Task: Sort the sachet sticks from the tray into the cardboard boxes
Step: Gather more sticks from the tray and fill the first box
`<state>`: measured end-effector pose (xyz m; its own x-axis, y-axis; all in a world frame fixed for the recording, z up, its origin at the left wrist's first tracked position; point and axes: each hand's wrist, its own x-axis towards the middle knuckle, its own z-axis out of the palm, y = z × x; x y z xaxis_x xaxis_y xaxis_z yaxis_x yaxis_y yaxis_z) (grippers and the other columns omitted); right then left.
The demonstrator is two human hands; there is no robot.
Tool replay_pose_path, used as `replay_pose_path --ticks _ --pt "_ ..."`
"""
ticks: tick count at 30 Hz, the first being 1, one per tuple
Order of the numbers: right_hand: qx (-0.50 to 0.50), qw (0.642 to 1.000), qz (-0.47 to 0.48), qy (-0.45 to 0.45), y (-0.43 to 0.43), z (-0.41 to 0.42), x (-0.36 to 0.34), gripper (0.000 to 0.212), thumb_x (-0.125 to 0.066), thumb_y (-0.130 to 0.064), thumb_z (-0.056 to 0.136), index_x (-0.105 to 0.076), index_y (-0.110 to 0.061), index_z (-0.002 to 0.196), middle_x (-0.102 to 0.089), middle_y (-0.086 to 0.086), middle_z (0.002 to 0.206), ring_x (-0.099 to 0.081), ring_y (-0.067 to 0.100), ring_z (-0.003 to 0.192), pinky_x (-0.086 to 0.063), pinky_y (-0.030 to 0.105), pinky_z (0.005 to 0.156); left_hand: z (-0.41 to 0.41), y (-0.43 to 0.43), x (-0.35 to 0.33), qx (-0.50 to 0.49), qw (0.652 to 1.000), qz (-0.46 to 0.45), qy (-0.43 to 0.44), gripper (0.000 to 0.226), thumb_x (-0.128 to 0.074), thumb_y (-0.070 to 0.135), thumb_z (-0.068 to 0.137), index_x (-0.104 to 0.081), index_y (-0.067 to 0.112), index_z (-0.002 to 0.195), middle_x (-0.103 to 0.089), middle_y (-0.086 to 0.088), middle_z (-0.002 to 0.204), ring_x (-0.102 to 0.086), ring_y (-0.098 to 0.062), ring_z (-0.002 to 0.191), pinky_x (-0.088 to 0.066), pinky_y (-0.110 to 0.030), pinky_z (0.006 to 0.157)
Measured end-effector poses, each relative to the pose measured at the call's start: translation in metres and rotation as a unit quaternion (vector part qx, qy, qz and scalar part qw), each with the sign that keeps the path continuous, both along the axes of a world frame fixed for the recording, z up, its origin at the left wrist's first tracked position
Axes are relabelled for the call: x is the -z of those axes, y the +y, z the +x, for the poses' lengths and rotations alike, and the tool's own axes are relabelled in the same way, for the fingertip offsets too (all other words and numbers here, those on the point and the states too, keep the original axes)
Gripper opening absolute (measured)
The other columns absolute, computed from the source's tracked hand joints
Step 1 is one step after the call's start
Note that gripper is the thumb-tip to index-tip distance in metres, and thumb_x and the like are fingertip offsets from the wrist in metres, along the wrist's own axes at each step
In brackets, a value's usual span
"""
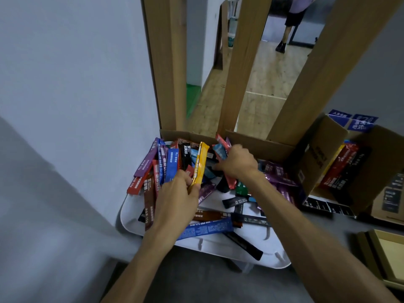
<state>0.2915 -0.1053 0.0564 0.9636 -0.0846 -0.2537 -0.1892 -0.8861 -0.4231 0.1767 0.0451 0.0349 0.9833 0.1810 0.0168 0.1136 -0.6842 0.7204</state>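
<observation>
A white tray [231, 248] holds a heap of sachet sticks in several colours. My left hand [175, 200] pinches a yellow sachet stick [200, 164] by its lower end, and the stick stands nearly upright. My right hand [237, 160] is over the far side of the heap, its fingers curled round a bunch of sticks, among them a light blue one [219, 152] and a red one [222, 139]. A long blue stick [207, 228] lies across the tray's near part. An open cardboard box [341, 171] at the right holds red and black sticks.
Another cardboard box [258, 145] stands behind the tray with its flaps up. A grey wall [76, 95] runs along the left. A flat brown box [387, 252] lies at the right edge. A person's legs [286, 33] show far off through the doorway.
</observation>
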Motion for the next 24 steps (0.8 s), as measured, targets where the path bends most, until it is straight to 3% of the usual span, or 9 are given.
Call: replay_pose_path --ticks 2,5,7,9,11,13,18,22,24 --pt "0.015 1.0 -0.008 -0.023 -0.002 -0.001 0.003 0.05 -0.081 -0.039 0.079 -0.058 -0.007 0.111 -0.065 0.01 0.105 -0.066 0.033 0.098 -0.053 0.038 0.078 -0.003 0.004 -0.004 -0.008 0.999 -0.041 -0.01 0.013 -0.06 0.032 0.096 -0.051 0.024 0.092 -0.063 0.007 0.071 -0.061 0.001 0.059 -0.041 -0.012 0.046" --pt "0.081 0.981 0.173 -0.032 -0.018 -0.005 -0.001 0.029 -0.074 -0.035 0.083 -0.064 -0.009 0.094 -0.068 0.008 0.092 -0.069 0.028 0.086 -0.059 0.044 0.081 -0.007 0.01 -0.013 -0.029 0.995 -0.088 -0.039 0.013 -0.062 0.032 0.095 -0.054 0.029 0.105 -0.069 0.013 0.083 -0.066 0.0 0.069 -0.048 -0.015 0.055" --pt "0.126 0.921 0.369 -0.013 -0.031 -0.017 -0.012 0.013 -0.067 -0.021 0.09 -0.065 -0.009 0.093 -0.07 0.01 0.089 -0.07 0.026 0.086 -0.06 0.046 0.087 -0.008 0.012 -0.018 -0.033 0.992 -0.109 -0.058 0.018 -0.064 0.03 0.094 -0.06 0.029 0.111 -0.068 0.017 0.092 -0.065 0.002 0.078 -0.047 -0.012 0.057" --pt "0.165 0.814 0.557 0.016 -0.045 -0.035 -0.025 0.01 -0.057 -0.006 0.095 -0.061 0.001 0.099 -0.071 0.015 0.09 -0.071 0.027 0.084 -0.059 0.045 0.088 -0.006 0.011 -0.022 -0.027 0.99 -0.111 -0.082 0.016 -0.065 0.027 0.093 -0.064 0.03 0.108 -0.065 0.021 0.092 -0.062 0.008 0.083 -0.046 -0.009 0.058" --pt "0.179 0.74 0.646 0.053 -0.062 -0.054 -0.029 0.01 -0.05 0.002 0.096 -0.058 0.006 0.094 -0.068 0.016 0.083 -0.068 0.025 0.076 -0.061 0.039 0.08 0.0 0.007 -0.024 -0.011 0.987 -0.095 -0.129 0.018 -0.067 0.018 0.092 -0.067 0.032 0.104 -0.065 0.022 0.095 -0.058 0.011 0.091 -0.046 -0.008 0.068" --pt "0.164 0.707 0.68 0.104 -0.078 -0.077 -0.03 0.009 -0.058 -0.006 0.096 -0.059 0.003 0.097 -0.064 0.011 0.078 -0.062 0.02 0.069 -0.06 0.034 0.066 0.007 -0.001 -0.025 0.01 0.978 -0.091 -0.186 0.027 -0.067 0.005 0.09 -0.07 0.029 0.102 -0.065 0.014 0.106 -0.056 0.008 0.103 -0.043 -0.004 0.084" --pt "0.154 0.726 0.659 0.126 -0.1 -0.133 -0.035 0.024 -0.071 -0.026 0.08 -0.066 -0.005 0.091 -0.057 0.007 0.066 -0.056 0.017 0.057 -0.055 0.03 0.054 0.02 -0.044 -0.033 0.033 0.951 -0.099 -0.291 0.033 -0.066 -0.009 0.084 -0.076 0.02 0.098 -0.057 0.001 0.124 -0.054 -0.007 0.118 -0.046 -0.017 0.097" --pt "0.164 0.747 0.64 0.072 -0.117 -0.155 -0.042 0.029 -0.078 -0.019 0.066 -0.068 -0.006 0.09 -0.062 0.006 0.061 -0.059 0.014 0.051 -0.054 0.027 0.05 0.021 -0.085 -0.044 0.049 0.92 -0.116 -0.371 0.036 -0.064 -0.014 0.081 -0.075 0.016 0.098 -0.06 -0.001 0.118 -0.056 -0.003 0.113 -0.047 -0.017 0.093" --pt "0.166 0.753 0.634 0.058 -0.132 -0.162 -0.045 0.03 -0.08 -0.016 0.065 -0.067 -0.007 0.091 -0.063 0.006 0.062 -0.058 0.014 0.051 -0.052 0.03 0.054 0.02 -0.106 -0.049 0.053 0.914 -0.137 -0.378 0.037 -0.065 -0.015 0.08 -0.075 0.015 0.098 -0.061 -0.001 0.115 -0.059 -0.008 0.111 -0.05 -0.025 0.093"
